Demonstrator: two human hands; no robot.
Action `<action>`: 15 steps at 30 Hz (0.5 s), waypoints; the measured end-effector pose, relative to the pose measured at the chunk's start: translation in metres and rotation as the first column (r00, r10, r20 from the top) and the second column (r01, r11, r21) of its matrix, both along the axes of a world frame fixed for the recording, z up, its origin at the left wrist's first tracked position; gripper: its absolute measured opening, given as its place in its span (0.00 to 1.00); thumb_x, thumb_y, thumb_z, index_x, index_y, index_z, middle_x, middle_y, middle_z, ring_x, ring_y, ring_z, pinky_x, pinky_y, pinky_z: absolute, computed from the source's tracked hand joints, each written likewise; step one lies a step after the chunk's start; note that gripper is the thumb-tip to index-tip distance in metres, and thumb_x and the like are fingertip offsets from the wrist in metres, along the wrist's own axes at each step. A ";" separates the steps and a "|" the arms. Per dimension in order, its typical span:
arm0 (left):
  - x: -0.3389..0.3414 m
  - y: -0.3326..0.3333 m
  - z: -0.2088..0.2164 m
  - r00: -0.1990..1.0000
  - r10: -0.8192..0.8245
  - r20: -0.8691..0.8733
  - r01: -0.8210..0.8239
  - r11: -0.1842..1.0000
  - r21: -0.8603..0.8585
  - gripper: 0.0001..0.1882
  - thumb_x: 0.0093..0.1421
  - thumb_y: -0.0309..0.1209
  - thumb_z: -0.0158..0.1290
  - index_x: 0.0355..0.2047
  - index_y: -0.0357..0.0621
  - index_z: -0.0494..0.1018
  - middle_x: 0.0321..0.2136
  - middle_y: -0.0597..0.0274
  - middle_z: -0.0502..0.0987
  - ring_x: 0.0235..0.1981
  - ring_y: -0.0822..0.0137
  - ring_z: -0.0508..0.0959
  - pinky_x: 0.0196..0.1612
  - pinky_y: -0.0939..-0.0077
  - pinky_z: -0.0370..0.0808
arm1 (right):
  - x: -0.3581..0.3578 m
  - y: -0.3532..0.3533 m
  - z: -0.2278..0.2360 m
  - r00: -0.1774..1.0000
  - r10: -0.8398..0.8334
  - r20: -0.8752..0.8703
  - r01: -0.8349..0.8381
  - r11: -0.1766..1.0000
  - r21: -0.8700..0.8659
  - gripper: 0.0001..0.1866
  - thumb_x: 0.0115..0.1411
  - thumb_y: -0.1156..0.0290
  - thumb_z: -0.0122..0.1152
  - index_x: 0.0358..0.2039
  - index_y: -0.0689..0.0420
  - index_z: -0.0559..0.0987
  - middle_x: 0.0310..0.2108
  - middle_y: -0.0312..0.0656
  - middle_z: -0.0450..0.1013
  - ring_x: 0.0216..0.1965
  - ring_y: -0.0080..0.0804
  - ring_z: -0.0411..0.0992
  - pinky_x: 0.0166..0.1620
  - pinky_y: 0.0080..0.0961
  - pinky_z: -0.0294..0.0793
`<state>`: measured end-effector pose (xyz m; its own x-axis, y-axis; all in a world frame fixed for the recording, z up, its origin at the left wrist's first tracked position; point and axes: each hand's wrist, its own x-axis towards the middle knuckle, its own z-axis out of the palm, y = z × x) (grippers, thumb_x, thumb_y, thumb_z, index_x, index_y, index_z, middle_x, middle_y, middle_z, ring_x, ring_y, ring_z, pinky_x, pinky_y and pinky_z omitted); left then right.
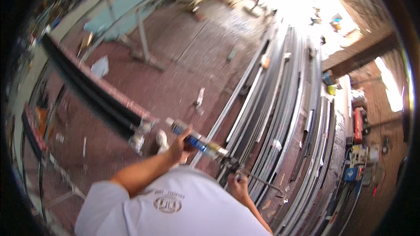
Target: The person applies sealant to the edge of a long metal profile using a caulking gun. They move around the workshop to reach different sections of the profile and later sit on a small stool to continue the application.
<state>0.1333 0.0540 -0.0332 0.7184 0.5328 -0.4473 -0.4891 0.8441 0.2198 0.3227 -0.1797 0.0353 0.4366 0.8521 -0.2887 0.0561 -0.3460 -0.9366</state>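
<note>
My left hand (178,145) grips the barrel of a sealant cartridge (197,140), a blue and white tube lying in a metal caulking gun. My right hand (238,185) is closed on the gun's handle and trigger (234,170), with the thin push rod (262,181) sticking out to the right. The tube's nozzle end points up-left toward the cut end of a long black profile (87,87) that runs away to the upper left. My white shirt (170,205) fills the lower middle of the view.
A stack of long aluminium profiles (284,105) lies along the right on the reddish floor (175,61). A pale green table with metal legs (127,17) stands at the upper left. Scraps and litter are scattered on the floor. Tools and boxes (358,157) sit at the far right.
</note>
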 end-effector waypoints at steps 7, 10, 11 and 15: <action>0.038 -0.008 0.013 0.984 -0.165 -0.068 0.160 0.984 -0.079 0.27 0.54 0.58 0.62 0.37 0.49 0.72 0.35 0.60 0.79 0.40 0.63 0.81 0.50 0.62 0.78 | 0.022 -0.035 0.015 0.821 -0.354 -0.447 0.364 0.929 -0.066 0.40 0.61 0.28 0.41 0.53 0.53 0.72 0.30 0.39 0.74 0.22 0.23 0.63 0.27 0.25 0.65; 0.049 0.002 0.025 0.974 -0.193 -0.120 0.184 0.979 -0.083 0.28 0.54 0.58 0.62 0.39 0.48 0.71 0.35 0.61 0.78 0.40 0.64 0.80 0.49 0.66 0.79 | 0.028 -0.023 0.026 0.843 -0.378 -0.381 0.405 0.914 -0.012 0.34 0.63 0.33 0.45 0.49 0.52 0.73 0.27 0.40 0.74 0.20 0.26 0.62 0.25 0.24 0.60; 0.052 0.006 0.028 0.971 -0.201 -0.127 0.192 0.978 -0.083 0.28 0.54 0.57 0.62 0.39 0.47 0.71 0.36 0.60 0.78 0.40 0.65 0.80 0.49 0.67 0.79 | 0.035 -0.016 0.030 0.880 -0.313 -0.358 0.343 0.939 0.023 0.33 0.63 0.33 0.45 0.49 0.52 0.74 0.26 0.41 0.74 0.19 0.26 0.62 0.24 0.24 0.59; 0.061 0.033 0.029 0.985 -0.167 -0.050 0.162 0.983 -0.090 0.22 0.58 0.53 0.60 0.37 0.47 0.75 0.36 0.59 0.79 0.41 0.64 0.81 0.51 0.68 0.79 | 0.059 0.020 0.038 0.836 -0.383 -0.394 0.422 0.906 0.014 0.34 0.63 0.32 0.44 0.47 0.51 0.76 0.28 0.43 0.76 0.19 0.27 0.63 0.24 0.23 0.59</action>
<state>0.1941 0.0874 -0.0042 0.7651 0.3673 -0.5289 -0.3303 0.9289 0.1672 0.3817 -0.1600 0.0734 0.6232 0.6566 -0.4250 -0.4285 -0.1680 -0.8878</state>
